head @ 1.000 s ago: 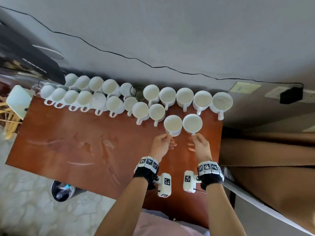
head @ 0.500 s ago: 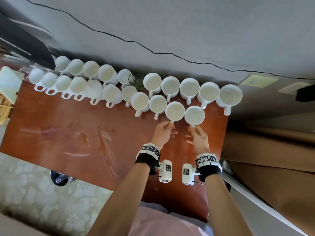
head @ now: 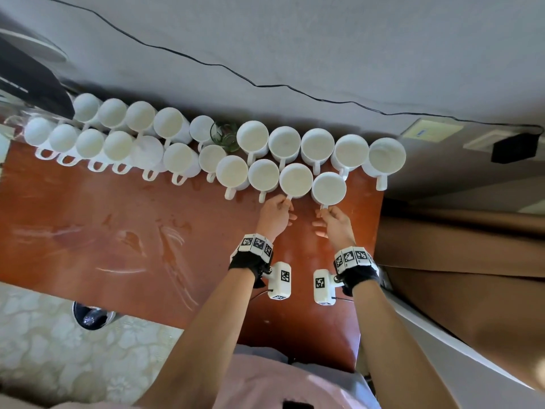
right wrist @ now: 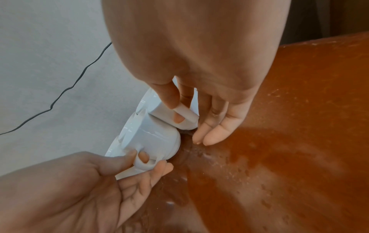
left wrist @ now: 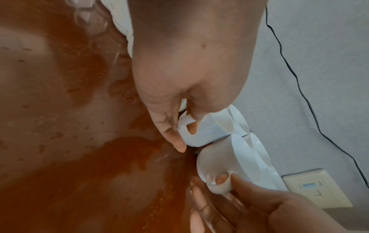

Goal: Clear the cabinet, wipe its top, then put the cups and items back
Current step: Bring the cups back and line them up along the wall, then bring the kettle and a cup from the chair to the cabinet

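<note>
Several white cups stand in two rows along the wall on the wet red-brown cabinet top (head: 118, 219). My left hand (head: 285, 202) pinches the handle of a white cup (head: 295, 180) at the right end of the front row. In the left wrist view a fingertip shows through that handle (left wrist: 192, 128). My right hand (head: 326, 208) pinches the handle of the neighbouring cup (head: 328, 188), with thumb and forefinger round the handle (right wrist: 180, 115). Both cups stand upright on the cabinet, touching each other and the cups behind them.
A small glass (head: 225, 138) stands among the cups at the back. A black cable (head: 265, 85) runs along the wall, with a socket plate (head: 432, 129) and black plug (head: 514, 149) at right. A bin (head: 91, 315) stands on the floor by the cabinet's front edge.
Both hands have slid their two cups away from me toward the wall, into line with the front row. The grip on each handle is the same.
</note>
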The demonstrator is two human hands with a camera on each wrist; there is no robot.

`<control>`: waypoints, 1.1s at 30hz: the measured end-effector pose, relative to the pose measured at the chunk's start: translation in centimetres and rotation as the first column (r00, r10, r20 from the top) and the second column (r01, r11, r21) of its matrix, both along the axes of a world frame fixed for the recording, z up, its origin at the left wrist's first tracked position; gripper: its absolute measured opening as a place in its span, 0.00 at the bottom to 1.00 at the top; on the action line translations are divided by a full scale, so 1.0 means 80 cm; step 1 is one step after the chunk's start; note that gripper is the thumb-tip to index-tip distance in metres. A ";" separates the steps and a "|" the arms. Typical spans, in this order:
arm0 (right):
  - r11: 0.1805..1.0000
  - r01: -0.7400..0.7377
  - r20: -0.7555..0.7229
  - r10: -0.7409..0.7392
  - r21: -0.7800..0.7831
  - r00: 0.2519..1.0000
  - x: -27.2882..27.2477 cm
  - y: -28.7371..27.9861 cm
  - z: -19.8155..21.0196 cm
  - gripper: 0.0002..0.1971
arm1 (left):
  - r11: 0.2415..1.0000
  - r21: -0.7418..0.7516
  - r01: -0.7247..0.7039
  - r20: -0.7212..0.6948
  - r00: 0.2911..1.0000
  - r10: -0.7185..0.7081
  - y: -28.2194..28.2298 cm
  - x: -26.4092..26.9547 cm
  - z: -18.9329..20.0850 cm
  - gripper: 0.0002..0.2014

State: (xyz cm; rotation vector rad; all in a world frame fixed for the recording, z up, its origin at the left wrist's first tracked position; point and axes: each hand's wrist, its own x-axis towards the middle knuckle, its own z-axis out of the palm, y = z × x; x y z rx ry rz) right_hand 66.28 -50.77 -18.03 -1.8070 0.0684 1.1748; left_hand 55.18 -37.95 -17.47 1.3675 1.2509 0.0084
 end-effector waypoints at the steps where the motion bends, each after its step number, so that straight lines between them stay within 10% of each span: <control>1: 1.000 -0.005 -0.002 0.005 -0.008 1.000 0.001 0.001 0.001 0.08 | 1.000 0.006 0.004 0.002 1.000 -0.004 0.000 0.000 0.000 0.13; 18: 0.953 -0.165 0.302 0.240 -0.253 0.922 -0.029 -0.051 0.062 0.13 | 0.870 0.233 0.434 -0.259 0.890 -0.375 0.004 -0.035 0.065 0.21; 25: 0.881 -0.176 0.478 0.395 -0.440 0.785 -0.069 -0.187 0.130 0.26 | 0.289 0.659 0.695 -0.378 0.638 -0.671 -0.073 -0.056 0.148 0.25; 33: 0.778 0.148 0.558 0.290 -0.611 0.778 -0.218 -0.455 0.185 0.31 | -0.345 0.653 0.674 -0.564 0.129 -0.816 -0.308 -0.075 0.219 0.40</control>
